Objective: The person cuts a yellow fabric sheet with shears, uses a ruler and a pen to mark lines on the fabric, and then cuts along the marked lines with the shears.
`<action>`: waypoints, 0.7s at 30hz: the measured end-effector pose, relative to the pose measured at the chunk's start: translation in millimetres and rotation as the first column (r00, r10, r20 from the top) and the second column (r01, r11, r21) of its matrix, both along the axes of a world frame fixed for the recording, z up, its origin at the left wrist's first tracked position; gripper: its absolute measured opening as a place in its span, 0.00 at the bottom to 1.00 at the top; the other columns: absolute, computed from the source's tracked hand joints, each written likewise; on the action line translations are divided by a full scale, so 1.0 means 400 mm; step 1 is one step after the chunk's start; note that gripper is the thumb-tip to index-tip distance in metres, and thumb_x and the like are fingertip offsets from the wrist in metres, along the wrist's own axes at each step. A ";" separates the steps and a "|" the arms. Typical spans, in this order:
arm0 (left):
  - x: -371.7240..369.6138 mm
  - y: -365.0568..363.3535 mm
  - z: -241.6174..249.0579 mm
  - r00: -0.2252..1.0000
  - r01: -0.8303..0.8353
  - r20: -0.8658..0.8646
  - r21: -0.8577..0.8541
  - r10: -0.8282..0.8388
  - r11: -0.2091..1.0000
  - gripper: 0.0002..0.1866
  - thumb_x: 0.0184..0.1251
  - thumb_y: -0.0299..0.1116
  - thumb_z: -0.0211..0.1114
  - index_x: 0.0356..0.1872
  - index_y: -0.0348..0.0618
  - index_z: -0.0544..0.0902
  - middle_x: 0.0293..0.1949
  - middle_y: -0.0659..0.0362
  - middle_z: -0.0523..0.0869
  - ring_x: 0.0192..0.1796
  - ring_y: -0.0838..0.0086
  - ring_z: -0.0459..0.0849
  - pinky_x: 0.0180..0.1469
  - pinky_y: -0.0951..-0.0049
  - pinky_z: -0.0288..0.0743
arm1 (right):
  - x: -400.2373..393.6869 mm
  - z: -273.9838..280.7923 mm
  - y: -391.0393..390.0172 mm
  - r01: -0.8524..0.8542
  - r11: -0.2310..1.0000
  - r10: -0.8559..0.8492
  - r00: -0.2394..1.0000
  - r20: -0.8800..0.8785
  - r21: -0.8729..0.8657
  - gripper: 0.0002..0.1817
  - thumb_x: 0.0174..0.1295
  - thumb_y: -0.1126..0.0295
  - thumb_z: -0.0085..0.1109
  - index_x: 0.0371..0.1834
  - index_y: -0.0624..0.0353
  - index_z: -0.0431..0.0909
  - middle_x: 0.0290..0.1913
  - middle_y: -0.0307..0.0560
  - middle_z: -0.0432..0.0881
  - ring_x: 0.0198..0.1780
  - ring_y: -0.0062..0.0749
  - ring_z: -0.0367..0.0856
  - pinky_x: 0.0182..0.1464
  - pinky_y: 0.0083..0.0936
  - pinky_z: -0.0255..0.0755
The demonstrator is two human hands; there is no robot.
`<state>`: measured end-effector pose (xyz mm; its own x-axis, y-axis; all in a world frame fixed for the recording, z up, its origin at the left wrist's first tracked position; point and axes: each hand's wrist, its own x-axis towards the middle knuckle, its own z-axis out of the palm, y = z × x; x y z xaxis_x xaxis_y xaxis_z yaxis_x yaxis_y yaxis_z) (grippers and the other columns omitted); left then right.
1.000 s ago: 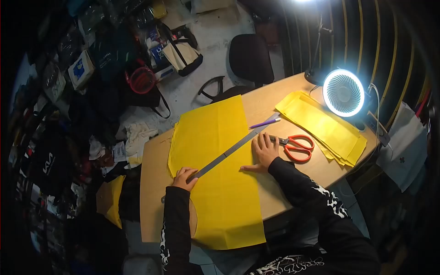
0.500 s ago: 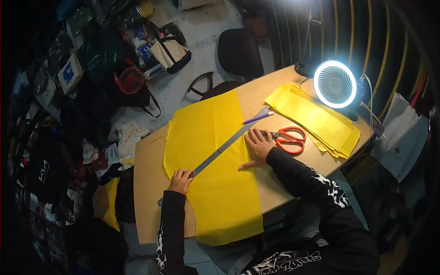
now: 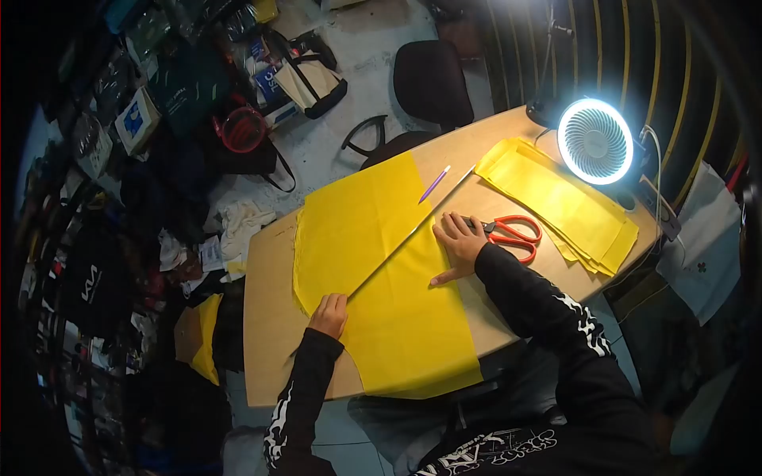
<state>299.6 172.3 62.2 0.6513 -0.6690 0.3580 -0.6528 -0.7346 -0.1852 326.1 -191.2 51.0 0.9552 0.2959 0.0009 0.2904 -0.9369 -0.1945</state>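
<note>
A sheet of yellow cloth (image 3: 357, 198) lies spread on the table. My left hand (image 3: 329, 316) grips the lower end of a long metal ruler (image 3: 409, 235), which is tipped up on its thin edge and runs diagonally over the cloth. Flat on the cloth's right part, my right hand (image 3: 459, 247) has its fingers spread. Red-handled scissors (image 3: 500, 238) lie beside it, their blades partly hidden by the fingers. Above the ruler, a purple pen (image 3: 434, 184) rests across the cloth's right edge.
Folded yellow pieces (image 3: 556, 198) are stacked on the right of the wooden table (image 3: 270, 333), near a lit ring-shaped fan lamp (image 3: 595, 143). A black chair (image 3: 432, 83) stands beyond the table. Bags and a red basket (image 3: 240, 129) crowd the floor at left.
The ruler has turned from lying flat to standing on its edge in my left hand. The pen has come off the ruler. My right hand stays on the cloth; the whole view has shifted slightly.
</note>
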 end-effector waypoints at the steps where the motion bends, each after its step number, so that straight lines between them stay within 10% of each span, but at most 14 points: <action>1: 0.003 0.001 0.004 1.000 0.010 -0.005 -0.002 -0.010 1.000 0.15 0.52 0.18 0.61 0.43 0.35 0.78 0.38 0.53 0.79 0.44 0.61 0.80 0.45 0.67 0.79 | 0.001 -0.002 -0.002 -0.005 1.000 0.005 1.000 0.012 0.003 0.73 0.31 0.15 0.54 0.76 0.57 0.48 0.76 0.66 0.45 0.78 0.56 0.38 0.72 0.62 0.34; 14: 0.027 0.091 0.035 0.972 0.149 0.183 -0.013 -0.144 0.989 0.21 0.50 0.16 0.61 0.50 0.34 0.82 0.48 0.55 0.84 0.42 0.61 0.80 0.45 0.68 0.78 | 0.000 0.011 -0.051 -0.151 0.989 0.151 0.988 -0.025 0.002 0.73 0.25 0.18 0.62 0.76 0.48 0.50 0.76 0.66 0.45 0.78 0.56 0.37 0.72 0.61 0.35; 20: 0.029 0.123 -0.009 0.946 0.319 -0.013 -0.128 -0.323 0.939 0.19 0.51 0.19 0.65 0.48 0.36 0.84 0.48 0.54 0.84 0.45 0.59 0.81 0.48 0.64 0.76 | 0.043 0.064 -0.061 -0.162 0.986 0.160 0.986 -0.035 -0.044 0.59 0.25 0.24 0.68 0.64 0.47 0.72 0.62 0.52 0.74 0.67 0.42 0.70 0.71 0.64 0.37; 21: 0.052 0.122 -0.012 0.927 0.364 -0.041 -0.147 -0.374 0.920 0.18 0.52 0.20 0.66 0.48 0.37 0.84 0.48 0.54 0.84 0.46 0.58 0.81 0.48 0.63 0.76 | 0.091 0.109 -0.019 -0.099 0.993 0.101 0.994 0.035 -0.063 0.40 0.34 0.32 0.70 0.47 0.48 0.80 0.42 0.44 0.84 0.48 0.38 0.83 0.64 0.63 0.51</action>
